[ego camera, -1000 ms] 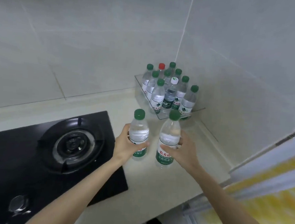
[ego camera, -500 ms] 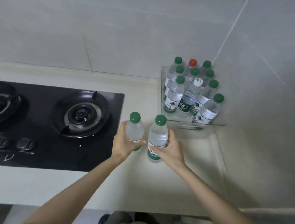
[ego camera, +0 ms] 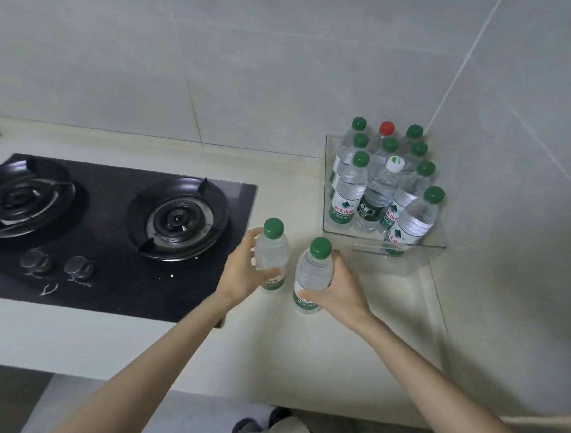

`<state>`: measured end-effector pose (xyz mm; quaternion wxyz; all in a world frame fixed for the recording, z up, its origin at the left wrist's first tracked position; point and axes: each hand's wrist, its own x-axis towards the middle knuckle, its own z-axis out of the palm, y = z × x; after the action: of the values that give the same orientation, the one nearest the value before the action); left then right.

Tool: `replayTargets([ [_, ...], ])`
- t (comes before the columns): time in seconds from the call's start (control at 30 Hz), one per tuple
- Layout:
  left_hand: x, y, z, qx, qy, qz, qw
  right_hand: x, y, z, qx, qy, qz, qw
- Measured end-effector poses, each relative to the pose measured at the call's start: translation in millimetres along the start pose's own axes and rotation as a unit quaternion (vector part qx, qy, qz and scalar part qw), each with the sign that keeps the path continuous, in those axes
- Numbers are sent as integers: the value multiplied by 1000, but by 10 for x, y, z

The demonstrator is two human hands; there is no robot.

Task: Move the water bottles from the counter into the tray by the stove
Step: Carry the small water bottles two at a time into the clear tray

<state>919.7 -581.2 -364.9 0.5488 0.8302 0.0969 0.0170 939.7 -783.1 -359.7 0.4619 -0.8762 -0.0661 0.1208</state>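
Two clear water bottles with green caps stand upright on the pale counter between the stove and the tray. My left hand [ego camera: 243, 273] grips the left bottle [ego camera: 272, 249] around its body. My right hand [ego camera: 338, 289] wraps the right bottle [ego camera: 313, 273] from its right side. Behind them, in the corner, a clear plastic tray [ego camera: 432, 243] holds several upright bottles [ego camera: 349, 190]; most have green caps, one has a red cap [ego camera: 386, 128], one a white cap [ego camera: 395, 163]. The tray's front strip is bare.
A black two-burner gas stove [ego camera: 105, 236] with two knobs [ego camera: 56, 264] lies left of the bottles. Tiled walls close the back and the right side. The counter's front edge [ego camera: 162, 377] runs below my forearms.
The view has swung left and down, so both burners show. Both hands keep their grip on the two bottles, which stay upright in front of the tray.
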Motion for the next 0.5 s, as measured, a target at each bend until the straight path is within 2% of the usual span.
replayTargets([
  [0.13,53,276,-180,64,-13,92,994,-11,-38,-130,-28,-18,-30,999],
  [0.27,159,499,-288,174,-26,179,968,-26,-203,-271,-34,9,-96,995],
  [0.37,206,566,-295,249,-44,192,948,-46,-283,-309,-62,33,-116,991],
  [0.5,203,557,-290,262,-40,200,943,-61,-306,-301,-87,68,-113,987],
])
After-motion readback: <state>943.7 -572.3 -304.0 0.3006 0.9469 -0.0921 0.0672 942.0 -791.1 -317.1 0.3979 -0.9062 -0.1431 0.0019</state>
